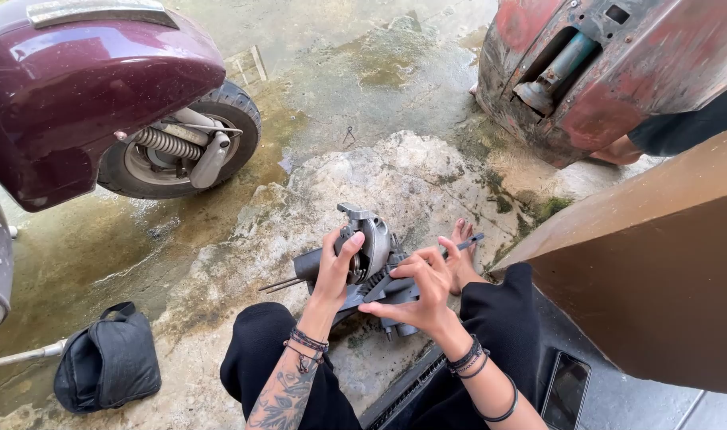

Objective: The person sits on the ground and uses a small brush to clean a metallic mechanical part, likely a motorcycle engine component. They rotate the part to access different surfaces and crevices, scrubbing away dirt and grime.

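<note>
Item: grey cast-metal engine assembly with a round ribbed housing and a dark cylindrical stub (369, 263), centre of view, held above the person's knees over the pale cracked concrete floor (427, 179).

Left hand (336, 267): grip closed around the left side of the assembly, thumb up against the round housing, fingers wrapped behind. Beaded and cord bracelets at the wrist; tattooed forearm.

Right hand (423, 291): grip pinched on a slim dark rod-like tool with a bluish tip (464, 241), which runs up and right from the fingers; forefinger stretched left toward the assembly's lower part. Whether the tool's working end touches the metal cannot be told. Dark bands on wrist and forearm.

Surroundings:
- Black trousers (256, 358) on both legs; a bare foot (461, 255) just beyond the right hand.
- Maroon scooter rear, with wheel, coil spring and grey swing arm (100, 95), far left.
- Black fabric bag (108, 362), near left on the floor, a thin metal rod beside it.
- Worn red scooter body shell with exposed grey tube (610, 72), far right; part of another person's leg shows below it.
- Brown slanted panel (658, 263), right.
- Dark phone, screen up (565, 390), near right on a grey step.
- Wet greenish patches on the floor, far centre.
</note>
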